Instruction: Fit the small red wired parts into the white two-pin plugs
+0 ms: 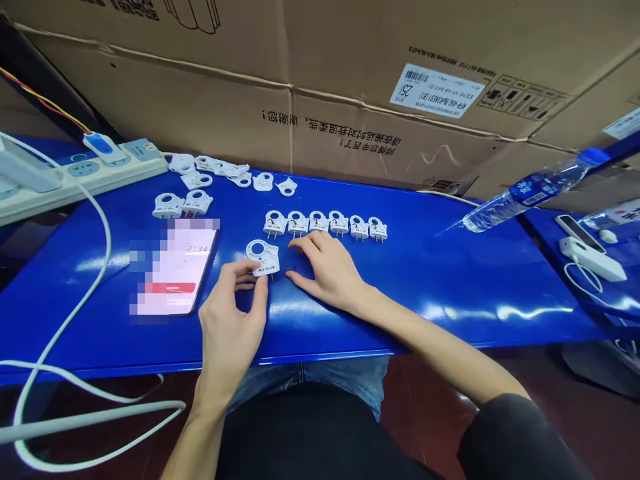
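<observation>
Between the thumb and fingers of my left hand is a white plastic plug housing with a round hole and metal prongs pointing down. My right hand rests by the table surface just right of it, thumb and fingers apart, holding nothing I can see. Beyond that hand stands a row of several similar white plug pieces, prongs toward me. Two more plug pieces sit behind the phone. Farther back lie several loose white ring-shaped parts, some overlapping.
A lit phone lies left of my left hand. At the left edge are a power strip and a looping white cable. Large cardboard boxes wall off the back of the blue table. A water bottle lies at the right.
</observation>
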The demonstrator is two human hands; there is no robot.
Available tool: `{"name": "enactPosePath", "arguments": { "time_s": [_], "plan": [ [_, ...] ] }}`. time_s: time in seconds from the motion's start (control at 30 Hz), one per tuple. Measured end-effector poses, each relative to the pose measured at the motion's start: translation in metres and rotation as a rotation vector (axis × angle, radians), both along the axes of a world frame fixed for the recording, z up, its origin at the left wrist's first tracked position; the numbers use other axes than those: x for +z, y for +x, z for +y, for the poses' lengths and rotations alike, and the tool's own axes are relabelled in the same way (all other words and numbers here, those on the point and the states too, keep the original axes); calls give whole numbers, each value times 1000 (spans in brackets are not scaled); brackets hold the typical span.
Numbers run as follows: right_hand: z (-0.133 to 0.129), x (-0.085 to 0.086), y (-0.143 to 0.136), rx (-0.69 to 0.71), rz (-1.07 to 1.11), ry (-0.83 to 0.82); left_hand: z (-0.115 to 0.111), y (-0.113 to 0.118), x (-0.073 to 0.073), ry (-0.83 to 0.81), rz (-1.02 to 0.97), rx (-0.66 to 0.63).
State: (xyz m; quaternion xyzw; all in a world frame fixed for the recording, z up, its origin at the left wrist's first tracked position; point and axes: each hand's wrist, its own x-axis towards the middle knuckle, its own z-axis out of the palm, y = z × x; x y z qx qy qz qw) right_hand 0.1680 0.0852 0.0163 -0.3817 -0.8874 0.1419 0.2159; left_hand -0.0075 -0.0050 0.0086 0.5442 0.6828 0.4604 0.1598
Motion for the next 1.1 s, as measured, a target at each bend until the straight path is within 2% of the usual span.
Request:
{"name": "enactPosePath", "arguments": {
  "time_s": [0.13,0.5,0.87,1.1],
  "plan": [
    [0,0,-1,-24,-64,-21,-1,1,3,-11,6,-10],
    [1,-5,-1,20,25,-25,1,0,1,-33,38,-61],
    [5,-5,0,7,405,-178,1,2,0,-49,82,-121],
    [-2,-1,-4,98,505,-273,0,1,-1,-43,121,-164]
  ]
}}
